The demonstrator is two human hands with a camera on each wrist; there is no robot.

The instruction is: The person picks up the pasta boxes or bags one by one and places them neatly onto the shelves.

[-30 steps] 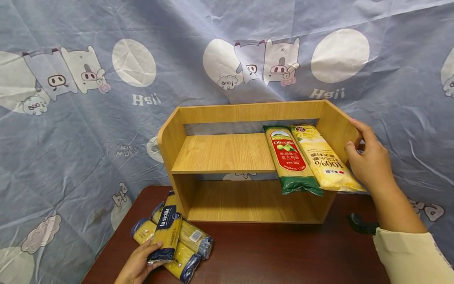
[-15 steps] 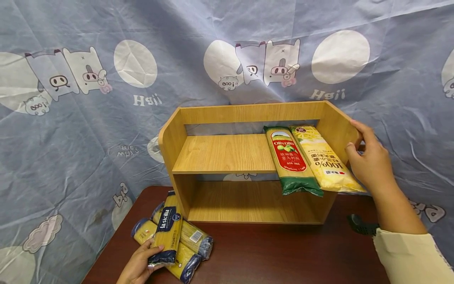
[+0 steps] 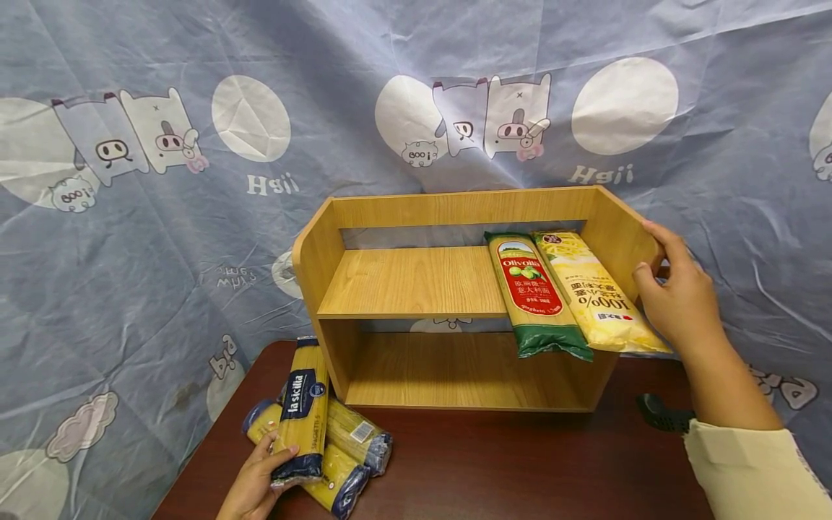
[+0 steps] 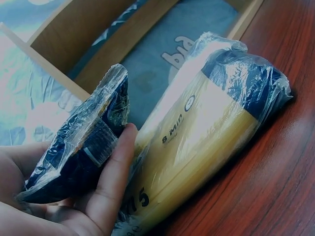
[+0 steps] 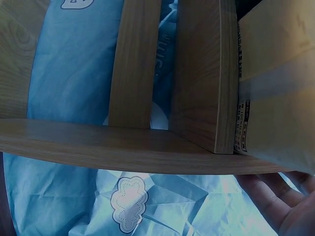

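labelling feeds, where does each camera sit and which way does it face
Head: on the head, facing forward and down at the shelf; left grip, right grip, right sleeve show.
Left wrist: worn there, facing the held pack; left grip shows.
Right wrist: worn there, facing the shelf; right grip shows.
Head and left wrist share that pack.

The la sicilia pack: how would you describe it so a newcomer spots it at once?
Start at the wooden shelf, then the dark red table by its left end. There the left hand grips the near end of the la sicilia pack, which overlaps other yellow-and-blue packs in the head view. Only it shows a white "la sicilia" name on dark blue.
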